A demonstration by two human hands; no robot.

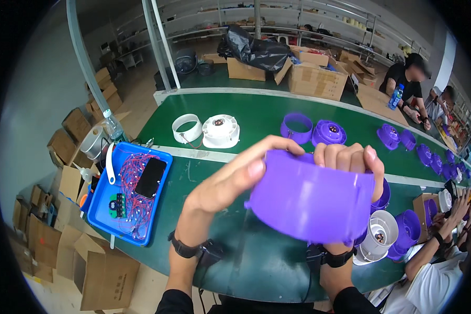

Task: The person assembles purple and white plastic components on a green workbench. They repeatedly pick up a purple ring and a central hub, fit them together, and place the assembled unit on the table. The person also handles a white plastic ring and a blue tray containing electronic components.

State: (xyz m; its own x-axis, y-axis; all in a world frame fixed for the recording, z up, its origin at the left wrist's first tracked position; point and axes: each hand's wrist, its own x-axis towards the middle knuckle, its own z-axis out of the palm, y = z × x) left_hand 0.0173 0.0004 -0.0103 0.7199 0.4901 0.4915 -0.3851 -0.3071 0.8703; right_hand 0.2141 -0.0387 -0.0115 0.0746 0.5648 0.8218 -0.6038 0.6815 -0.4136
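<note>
A curved purple plastic housing (314, 201) is held up over the green bench, tilted, its smooth outer wall facing me. My left hand (227, 180) grips its upper left edge, thumb in front and fingers over the rim. My right hand (348, 157) curls its fingers over the top edge at the right; its palm is hidden behind the housing. Right of it stand a white housing (381, 233) with a motor inside and several purple housings (406, 230). Dark bands with small black boxes are on both wrists.
A blue tray (167, 167) at the left holds red wires, a black phone (151, 178) and a green circuit board (117, 205). White parts (221, 131) and purple parts (328, 133) line the conveyor belt (256, 112). Cartons (317, 81) stand behind. Co-workers (411, 86) sit at the right.
</note>
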